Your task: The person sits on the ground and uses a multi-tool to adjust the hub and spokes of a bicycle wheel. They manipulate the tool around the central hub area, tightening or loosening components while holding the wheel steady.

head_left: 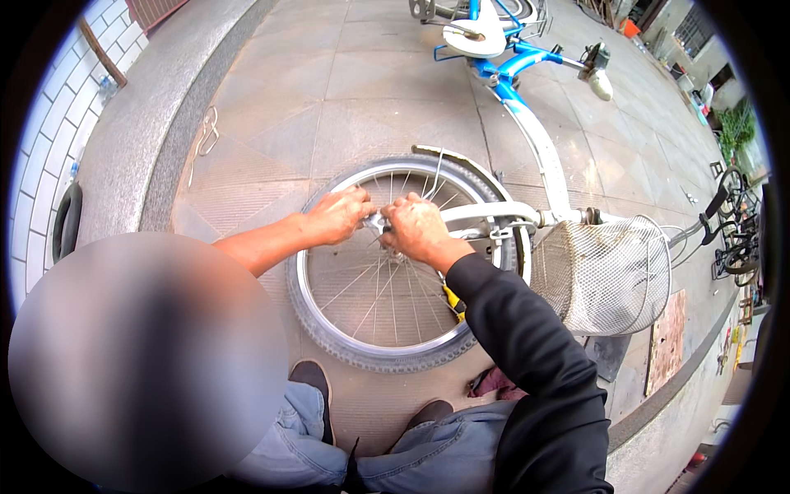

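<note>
A bicycle wheel [325, 336] with a knobby grey tyre lies flat before me, joined to the white fork [485, 211] of a bicycle on its side. Above its hub, my left hand [339, 216] and my right hand [414, 228] meet. Their curled fingers close from both sides on a small silver metal part [375, 222]; its kind is mostly hidden by the fingers. A blurred round patch covers my upper left arm. Beneath the right forearm, a yellow-and-black object [453, 303] shows at the wheel's edge.
Beyond stretches the blue-and-white frame [527, 111] with its white saddle [475, 38]. A wire basket [613, 276] sits right of the wheel. Near my feet lies a dark red cloth [494, 384]. A stone step [177, 140] runs along the left; more bicycles [736, 226] stand far right.
</note>
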